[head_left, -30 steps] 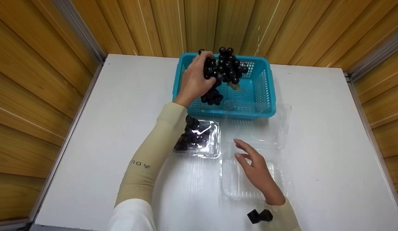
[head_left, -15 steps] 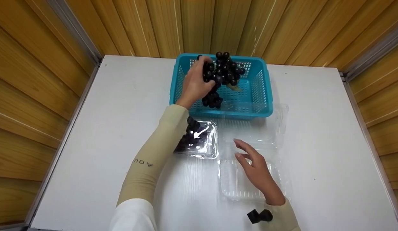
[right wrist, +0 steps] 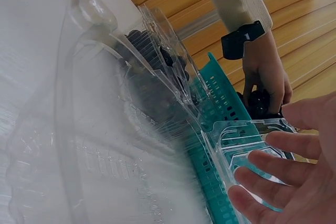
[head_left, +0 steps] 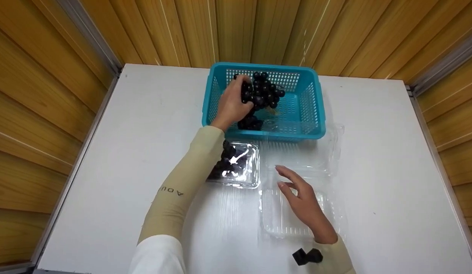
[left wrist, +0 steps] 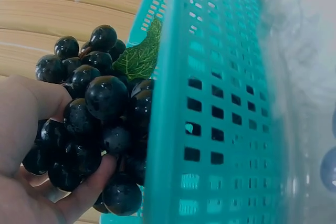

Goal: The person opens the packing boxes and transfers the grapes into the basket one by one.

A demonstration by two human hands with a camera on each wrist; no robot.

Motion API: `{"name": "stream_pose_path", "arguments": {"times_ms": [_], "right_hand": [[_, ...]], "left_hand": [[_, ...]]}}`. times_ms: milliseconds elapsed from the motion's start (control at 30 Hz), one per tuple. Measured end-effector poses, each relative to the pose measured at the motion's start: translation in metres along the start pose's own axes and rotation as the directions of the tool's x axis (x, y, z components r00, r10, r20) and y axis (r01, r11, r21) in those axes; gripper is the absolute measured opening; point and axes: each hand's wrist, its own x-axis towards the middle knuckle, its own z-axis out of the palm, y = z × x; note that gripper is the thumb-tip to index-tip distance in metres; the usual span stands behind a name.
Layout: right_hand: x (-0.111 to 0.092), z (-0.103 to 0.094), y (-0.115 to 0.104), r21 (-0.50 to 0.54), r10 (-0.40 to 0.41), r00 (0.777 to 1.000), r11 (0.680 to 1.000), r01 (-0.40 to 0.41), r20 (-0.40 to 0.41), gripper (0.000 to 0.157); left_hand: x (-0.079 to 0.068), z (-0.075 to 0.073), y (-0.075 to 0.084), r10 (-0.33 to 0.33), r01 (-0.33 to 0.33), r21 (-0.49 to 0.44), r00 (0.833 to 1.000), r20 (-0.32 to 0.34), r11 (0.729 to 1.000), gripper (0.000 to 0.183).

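My left hand (head_left: 233, 102) grips a bunch of dark grapes (head_left: 263, 91) inside the blue-green plastic basket (head_left: 321, 110). In the left wrist view its thumb and fingers curl round the glossy grapes (left wrist: 107, 98), and a green leaf (left wrist: 140, 56) shows beside them. More dark grapes (head_left: 250, 123) lie lower in the basket, below the hand. My right hand (head_left: 305, 198) hovers over an open clear plastic clamshell box (head_left: 274, 220), fingers apart and holding nothing. The box's raised lid (head_left: 302, 158) overlaps the basket's front rim in the head view.
A closed clear box of dark grapes (head_left: 236, 163) stands in front of the basket, partly behind the left sleeve (head_left: 182, 182). The white table (head_left: 376, 163) is bordered at the back and sides by wood-patterned walls (head_left: 270, 30).
My left hand has lowered the bunch of grapes further into the basket, drawing it slightly nearer. The right hand has stayed over the open box.
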Motion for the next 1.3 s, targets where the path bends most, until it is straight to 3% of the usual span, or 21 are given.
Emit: {"name": "stream_pose_path", "arguments": {"times_ms": [300, 500, 900, 1067, 1300], "right_hand": [[-0.002, 0.000, 0.000, 0.001, -0.008, 1.000, 1.000, 0.008, -0.008, 0.042], [-0.003, 0.000, 0.000, -0.001, -0.014, 1.000, 1.000, 0.014, -0.012, 0.041], [-0.005, 0.001, 0.000, -0.001, -0.010, 1.000, 1.000, 0.010, -0.009, 0.040], [-0.004, 0.001, -0.001, 0.018, -0.028, 1.000, 0.999, 0.028, -0.005, 0.040], [-0.003, 0.002, -0.001, 0.031, -0.041, 0.999, 0.999, 0.041, -0.005, 0.039]], "left_hand": [[0.000, -0.001, -0.002, -0.015, 0.012, 0.065, 0.999, 0.039, 0.998, 0.053], [-0.001, 0.000, -0.005, 0.000, -0.013, 0.136, 0.996, 0.094, 0.991, 0.053], [-0.004, 0.001, -0.018, 0.028, -0.054, 0.113, 0.974, 0.225, 0.992, 0.048], [-0.002, -0.001, -0.017, -0.002, -0.033, 0.120, 0.959, 0.284, 0.992, 0.052], [-0.003, -0.006, -0.020, -0.043, 0.002, 0.142, 0.959, 0.282, 0.990, 0.056]]}}
